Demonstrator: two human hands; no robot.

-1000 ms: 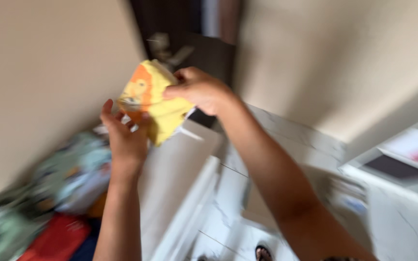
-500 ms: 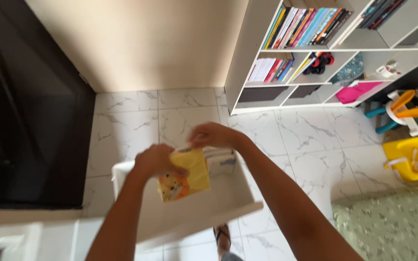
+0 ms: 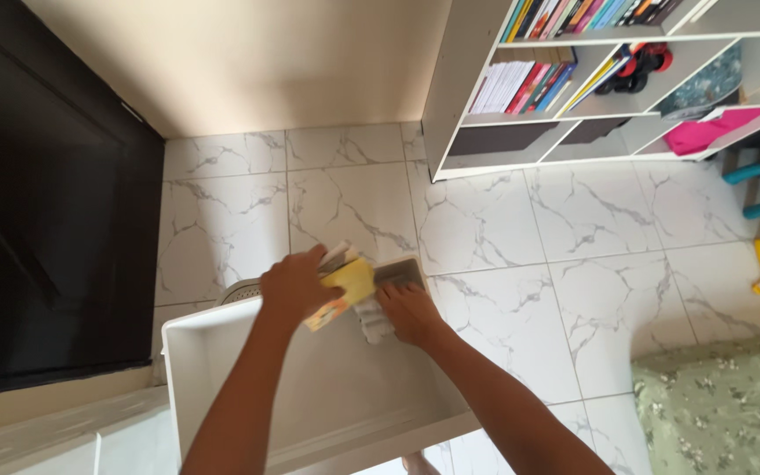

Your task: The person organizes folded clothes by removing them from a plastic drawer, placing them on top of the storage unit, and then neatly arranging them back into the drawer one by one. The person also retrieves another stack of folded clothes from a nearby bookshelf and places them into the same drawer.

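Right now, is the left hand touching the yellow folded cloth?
Touching. The head view shows the left hand gripping the yellow folded cloth, its fingers wrapped over the cloth's near edge with no gap, above the white drawer.

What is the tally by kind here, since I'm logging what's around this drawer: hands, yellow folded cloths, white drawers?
hands: 2 (left hand, right hand)
yellow folded cloth: 1, in the left hand
white drawer: 1, open
Total: 4
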